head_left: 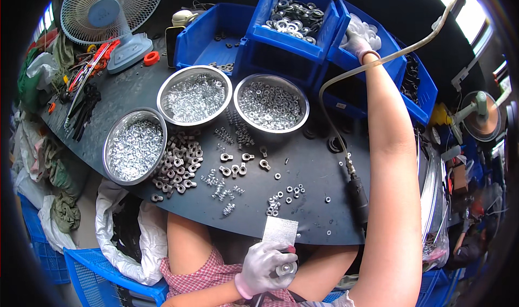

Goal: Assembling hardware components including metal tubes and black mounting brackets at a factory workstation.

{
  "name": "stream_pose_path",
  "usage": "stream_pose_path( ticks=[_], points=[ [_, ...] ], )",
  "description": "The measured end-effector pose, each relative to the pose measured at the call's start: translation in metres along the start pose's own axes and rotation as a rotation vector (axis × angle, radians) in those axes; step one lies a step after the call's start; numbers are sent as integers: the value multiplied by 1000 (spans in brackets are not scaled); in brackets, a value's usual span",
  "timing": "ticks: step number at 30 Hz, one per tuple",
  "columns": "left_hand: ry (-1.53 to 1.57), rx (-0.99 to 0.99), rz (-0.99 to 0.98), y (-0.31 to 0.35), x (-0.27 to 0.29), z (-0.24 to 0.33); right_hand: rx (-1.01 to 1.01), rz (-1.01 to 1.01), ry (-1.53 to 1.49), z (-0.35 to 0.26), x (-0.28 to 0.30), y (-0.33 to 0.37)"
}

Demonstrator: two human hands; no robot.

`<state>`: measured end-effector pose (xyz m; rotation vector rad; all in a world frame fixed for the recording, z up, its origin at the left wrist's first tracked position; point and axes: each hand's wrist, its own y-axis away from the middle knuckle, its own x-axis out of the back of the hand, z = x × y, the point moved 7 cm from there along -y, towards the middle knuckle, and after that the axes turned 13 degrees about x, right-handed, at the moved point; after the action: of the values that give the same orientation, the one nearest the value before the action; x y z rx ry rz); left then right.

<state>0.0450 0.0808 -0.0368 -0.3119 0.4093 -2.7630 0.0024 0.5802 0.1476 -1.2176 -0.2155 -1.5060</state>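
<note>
My left hand [266,269], in a white glove with a pink cuff, is closed near the table's front edge. It grips a metal part with a round, ringed end [286,269]; a thin dark rod shows below the hand. Just beyond the fingers, at the table edge, is a flat silver-grey square piece [280,230]. A small red spot shows between it and the hand. My right arm stretches far forward, and my gloved right hand [359,41] is in a blue bin [386,61] at the back right. What its fingers touch there cannot be made out.
Steel bowls of springs [194,121], nuts [273,128] and small metal pieces [111,169] stand left of centre. Ring-ended fittings [178,163], loose springs [220,190] and nuts [289,194] lie nearer. A hose-fed tool [357,196] hangs beside my right arm. A fan [130,53] stands back left.
</note>
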Motion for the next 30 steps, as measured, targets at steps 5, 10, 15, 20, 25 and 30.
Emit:
stream_pose_path(
  ticks=[5,10,15,20,25,30],
  points=[
    [-18,-3,30,6,0,1,-115,61,-79,-4,7,1],
    [20,-23,39,2,-3,1,-414,426,-387,54,22,28],
    [11,-31,48,2,1,3,-309,840,-612,45,85,83],
    [-70,-52,127,4,6,2,-482,909,-1396,-84,74,195],
    [-86,-27,151,7,0,3,-637,523,-935,-175,-8,232],
    [-118,-38,179,12,-1,-1,-559,-38,-388,-205,-9,206]
  ],
)
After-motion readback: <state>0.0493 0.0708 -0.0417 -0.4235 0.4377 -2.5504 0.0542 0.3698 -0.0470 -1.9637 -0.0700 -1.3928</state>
